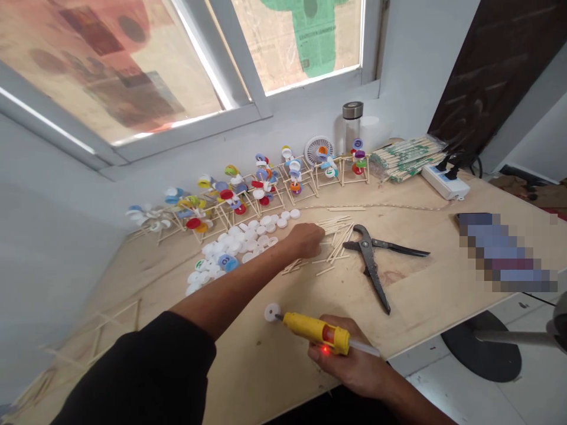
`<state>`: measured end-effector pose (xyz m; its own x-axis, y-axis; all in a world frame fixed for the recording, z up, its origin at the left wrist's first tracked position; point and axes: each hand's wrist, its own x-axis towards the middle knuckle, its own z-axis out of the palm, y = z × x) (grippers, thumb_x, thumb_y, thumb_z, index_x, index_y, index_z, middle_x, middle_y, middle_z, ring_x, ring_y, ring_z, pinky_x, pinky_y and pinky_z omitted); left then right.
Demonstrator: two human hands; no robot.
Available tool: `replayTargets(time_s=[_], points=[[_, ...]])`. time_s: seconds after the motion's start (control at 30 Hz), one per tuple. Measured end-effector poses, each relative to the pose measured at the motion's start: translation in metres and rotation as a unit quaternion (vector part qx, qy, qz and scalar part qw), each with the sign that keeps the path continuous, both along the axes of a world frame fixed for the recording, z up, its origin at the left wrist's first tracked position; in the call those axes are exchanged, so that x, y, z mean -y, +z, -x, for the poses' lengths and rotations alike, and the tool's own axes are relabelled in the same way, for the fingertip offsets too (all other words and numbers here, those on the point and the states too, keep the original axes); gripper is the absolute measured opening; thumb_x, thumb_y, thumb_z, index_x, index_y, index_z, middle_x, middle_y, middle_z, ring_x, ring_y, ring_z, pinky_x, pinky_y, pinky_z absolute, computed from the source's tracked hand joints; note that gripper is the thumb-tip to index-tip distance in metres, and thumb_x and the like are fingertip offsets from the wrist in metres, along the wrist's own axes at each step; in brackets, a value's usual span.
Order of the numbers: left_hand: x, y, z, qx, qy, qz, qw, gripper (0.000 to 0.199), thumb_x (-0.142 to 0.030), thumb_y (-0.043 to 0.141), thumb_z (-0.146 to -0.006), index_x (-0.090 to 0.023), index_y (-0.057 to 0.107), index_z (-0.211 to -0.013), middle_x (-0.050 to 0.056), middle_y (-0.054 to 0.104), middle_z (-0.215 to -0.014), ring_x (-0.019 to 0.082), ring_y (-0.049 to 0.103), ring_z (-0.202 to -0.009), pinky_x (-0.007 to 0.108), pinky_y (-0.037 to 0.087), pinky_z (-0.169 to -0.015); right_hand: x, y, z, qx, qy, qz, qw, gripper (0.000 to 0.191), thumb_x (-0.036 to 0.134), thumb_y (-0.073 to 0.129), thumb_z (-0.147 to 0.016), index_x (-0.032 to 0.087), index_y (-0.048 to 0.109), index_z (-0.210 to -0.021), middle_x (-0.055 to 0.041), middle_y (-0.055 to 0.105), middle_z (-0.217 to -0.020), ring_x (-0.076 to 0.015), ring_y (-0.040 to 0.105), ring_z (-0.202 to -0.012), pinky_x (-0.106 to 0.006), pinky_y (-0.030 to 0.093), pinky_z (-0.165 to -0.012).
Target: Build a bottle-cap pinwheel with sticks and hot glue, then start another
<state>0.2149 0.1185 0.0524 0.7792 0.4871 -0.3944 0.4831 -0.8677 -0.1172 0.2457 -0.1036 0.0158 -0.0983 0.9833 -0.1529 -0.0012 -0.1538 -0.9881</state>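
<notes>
My right hand [354, 366] is wrapped round a yellow hot glue gun [305, 328], its small red light glowing and a clear glue stick [365, 347] poking out of the back. The gun's nozzle is at the edge of a white bottle cap [268, 309] with a dark spot in its middle. Over the pile of short wooden sticks [339, 239], my left hand [306, 241] has its fingers curled together; its fingertips are hidden, so what they hold cannot be made out. Many loose white bottle caps [237, 241] lie beside and behind my left forearm.
Black-handled pliers [367, 254] lie open right of the sticks. Along the wall stand several stick frames with coloured caps [266, 189]. Behind are a small fan [318, 147], a bottle [352, 127], bagged sticks [407, 158] and a power strip [445, 183]. A pixelated object [500, 251] lies right.
</notes>
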Motion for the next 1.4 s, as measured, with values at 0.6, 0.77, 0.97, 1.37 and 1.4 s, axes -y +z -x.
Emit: replayTargets(time_s=[0.6, 0.77, 0.97, 1.37, 1.4], points=[[-0.013, 0.028, 0.030, 0.052, 0.062, 0.055, 0.995, 0.020, -0.016, 0.053, -0.066, -0.017, 0.070, -0.077, 0.005, 0.071, -0.078, 0.017, 0.063, -0.072, 0.023, 0.043, -0.060, 0.000, -0.001, 0.001, 0.024, -0.011, -0.019, 0.999, 0.014, 0.025, 0.059, -0.079, 0.018, 0.050, -0.071, 0.0040, 0.047, -0.067, -0.0092, 0.043, -0.061, -0.021, 0.035, -0.055], [-0.013, 0.027, 0.066, 0.038, 0.101, 0.060, 0.992, 0.018, -0.011, 0.053, -0.062, -0.018, 0.068, -0.068, 0.002, 0.069, -0.068, 0.015, 0.060, -0.063, 0.023, 0.039, -0.054, -0.001, -0.002, 0.002, -0.009, -0.022, -0.005, 1.000, 0.015, 0.028, 0.059, -0.079, 0.018, 0.050, -0.072, 0.0042, 0.046, -0.066, -0.0091, 0.042, -0.058, -0.021, 0.035, -0.053], [-0.014, 0.018, 0.080, 0.057, 0.127, 0.052, 0.989, 0.020, -0.013, 0.052, -0.066, -0.018, 0.069, -0.074, 0.005, 0.071, -0.077, 0.017, 0.062, -0.068, 0.024, 0.040, -0.057, -0.007, -0.002, -0.004, 0.031, -0.078, -0.015, 0.996, 0.017, 0.031, 0.058, -0.080, 0.020, 0.049, -0.071, 0.0035, 0.045, -0.065, -0.0108, 0.043, -0.058, -0.022, 0.035, -0.052], [0.010, 0.005, 0.036, 0.112, 0.060, 0.013, 0.992, 0.024, -0.023, 0.044, -0.084, -0.022, 0.065, -0.096, 0.008, 0.071, -0.095, 0.021, 0.064, -0.090, 0.029, 0.045, -0.073, 0.002, -0.002, -0.018, 0.209, -0.142, -0.055, 0.966, 0.022, 0.034, 0.052, -0.085, 0.021, 0.046, -0.068, 0.0020, 0.047, -0.064, -0.0134, 0.046, -0.062, -0.025, 0.036, -0.056], [0.013, 0.003, 0.031, 0.108, 0.054, 0.010, 0.993, 0.024, -0.023, 0.044, -0.084, -0.021, 0.064, -0.097, 0.009, 0.070, -0.096, 0.022, 0.064, -0.092, 0.030, 0.046, -0.074, 0.003, -0.002, -0.020, 0.232, -0.147, -0.069, 0.959, 0.022, 0.033, 0.052, -0.085, 0.021, 0.046, -0.068, 0.0010, 0.050, -0.066, -0.0144, 0.048, -0.064, -0.026, 0.037, -0.058]])
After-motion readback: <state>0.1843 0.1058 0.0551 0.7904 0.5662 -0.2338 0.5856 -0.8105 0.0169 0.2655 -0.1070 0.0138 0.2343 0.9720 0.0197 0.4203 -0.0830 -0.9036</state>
